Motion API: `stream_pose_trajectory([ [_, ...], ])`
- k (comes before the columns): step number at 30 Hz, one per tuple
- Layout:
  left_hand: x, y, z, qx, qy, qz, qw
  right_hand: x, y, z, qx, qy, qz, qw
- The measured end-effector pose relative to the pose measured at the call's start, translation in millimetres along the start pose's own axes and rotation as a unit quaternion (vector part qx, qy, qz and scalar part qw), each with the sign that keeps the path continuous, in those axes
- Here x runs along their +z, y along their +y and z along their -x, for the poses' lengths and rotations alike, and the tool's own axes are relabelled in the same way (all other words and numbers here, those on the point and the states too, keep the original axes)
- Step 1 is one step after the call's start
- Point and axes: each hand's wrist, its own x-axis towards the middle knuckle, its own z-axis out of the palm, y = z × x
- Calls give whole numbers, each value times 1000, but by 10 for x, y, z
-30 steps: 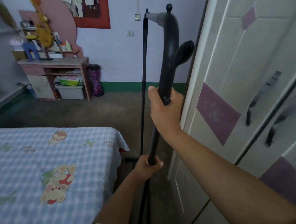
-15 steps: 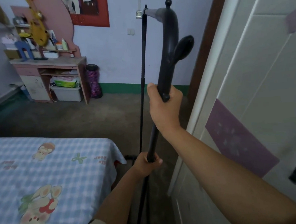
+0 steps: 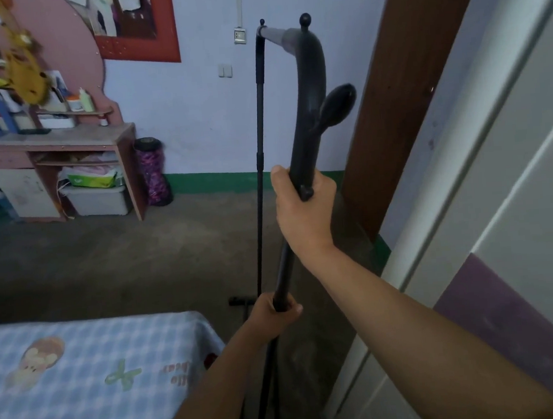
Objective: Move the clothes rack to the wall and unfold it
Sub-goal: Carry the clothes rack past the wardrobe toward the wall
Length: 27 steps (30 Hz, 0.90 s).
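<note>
The folded black clothes rack (image 3: 306, 86) stands upright near centre frame, between the bed (image 3: 84, 379) at 8 o'clock and the pale wardrobe (image 3: 513, 192) at 3 o'clock. The right hand (image 3: 304, 207) is wrapped tight around the thick curved upper pole, thumb showing on its left side. Lower, at 6 o'clock, the left hand (image 3: 274, 311) is closed around the thinner pole. A second slim pole rises just left of both hands. The lilac wall (image 3: 203, 122) lies beyond at 12 o'clock, with a pink tabletop (image 3: 54, 138) at 10 o'clock.
</note>
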Motion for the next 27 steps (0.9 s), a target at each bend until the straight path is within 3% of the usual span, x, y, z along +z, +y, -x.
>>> stream_pose_trajectory([
  [14, -430, 19, -1799, -10, -30, -27, 999, 259, 984, -1552, -11, 2, -10, 1000],
  [27, -605, -13, -3548, -34, -2, -26, 999, 284, 1874, -3067, -20, 7, 7, 1000],
])
